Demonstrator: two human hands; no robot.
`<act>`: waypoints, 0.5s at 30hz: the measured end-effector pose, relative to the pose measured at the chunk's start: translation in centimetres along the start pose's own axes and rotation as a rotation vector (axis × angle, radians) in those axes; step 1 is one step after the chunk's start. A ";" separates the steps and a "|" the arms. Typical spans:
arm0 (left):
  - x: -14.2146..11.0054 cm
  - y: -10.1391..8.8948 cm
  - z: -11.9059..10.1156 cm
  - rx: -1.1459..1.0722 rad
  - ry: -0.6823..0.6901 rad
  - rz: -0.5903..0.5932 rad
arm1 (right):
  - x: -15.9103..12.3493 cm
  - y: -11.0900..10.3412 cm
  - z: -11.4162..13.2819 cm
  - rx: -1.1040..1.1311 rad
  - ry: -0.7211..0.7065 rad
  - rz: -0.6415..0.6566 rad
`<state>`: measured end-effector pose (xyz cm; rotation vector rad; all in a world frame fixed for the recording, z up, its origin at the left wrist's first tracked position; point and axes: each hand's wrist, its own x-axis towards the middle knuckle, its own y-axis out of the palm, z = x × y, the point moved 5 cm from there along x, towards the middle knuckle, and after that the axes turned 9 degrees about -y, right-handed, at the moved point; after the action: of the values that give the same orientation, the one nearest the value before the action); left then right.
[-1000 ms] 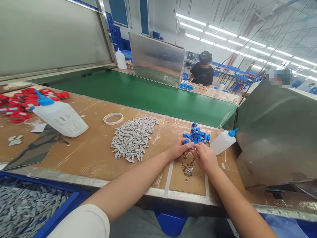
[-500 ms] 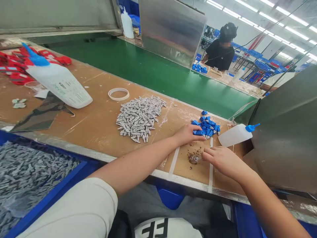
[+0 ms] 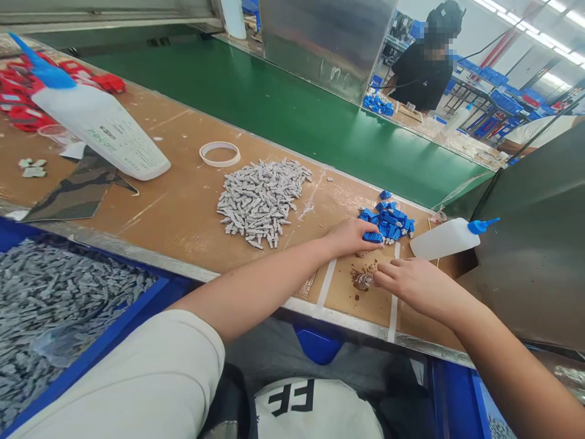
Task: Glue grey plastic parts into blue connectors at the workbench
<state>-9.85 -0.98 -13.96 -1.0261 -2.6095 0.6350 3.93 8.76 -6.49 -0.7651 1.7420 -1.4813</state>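
My left hand [image 3: 351,236] is closed on a blue plastic part [image 3: 372,237], held beside a small heap of similar blue parts [image 3: 393,221]. The fingers of my right hand [image 3: 406,280] are pinched together just to the right of a small clear round dish [image 3: 364,280]. What lies between those fingertips is too small or hidden to tell. Brown specks surround the dish on the brown board. Left of my left hand lies a large pile of small grey plastic pieces [image 3: 262,204]. A white bottle with a blue nozzle [image 3: 443,239] lies behind my right hand.
A roll of tape [image 3: 219,154], a larger white bottle [image 3: 105,131] and red parts [image 3: 22,100] lie leftward. Blue bins of grey pieces [image 3: 68,305] stand below the bench edge. Beyond runs a green conveyor belt [image 3: 205,97], with another person [image 3: 423,73] across it.
The camera view has shifted, so the bench sits higher in the picture. My left hand still holds the blue part. My right fingertips stay beside the dish.
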 end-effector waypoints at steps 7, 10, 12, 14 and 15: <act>0.2 -0.2 0.0 -0.010 0.044 0.107 | -3.1 6.8 -5.4 0.734 0.661 -0.774; 0.3 0.0 0.1 -0.019 0.033 0.145 | -2.4 9.2 -5.8 0.887 0.688 -0.883; 0.3 0.1 0.2 0.007 0.009 0.162 | -1.9 9.5 -5.7 0.916 0.663 -0.875; 0.3 0.2 0.2 0.046 -0.012 0.174 | -1.7 9.4 -5.7 0.910 0.651 -0.856; 0.3 0.3 0.2 0.061 -0.016 0.181 | -1.7 9.3 -5.7 0.900 0.654 -0.847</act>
<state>-9.96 -0.67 -14.21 -1.2526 -2.5121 0.7625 0.33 14.85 -14.89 -0.5435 0.8677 -3.0351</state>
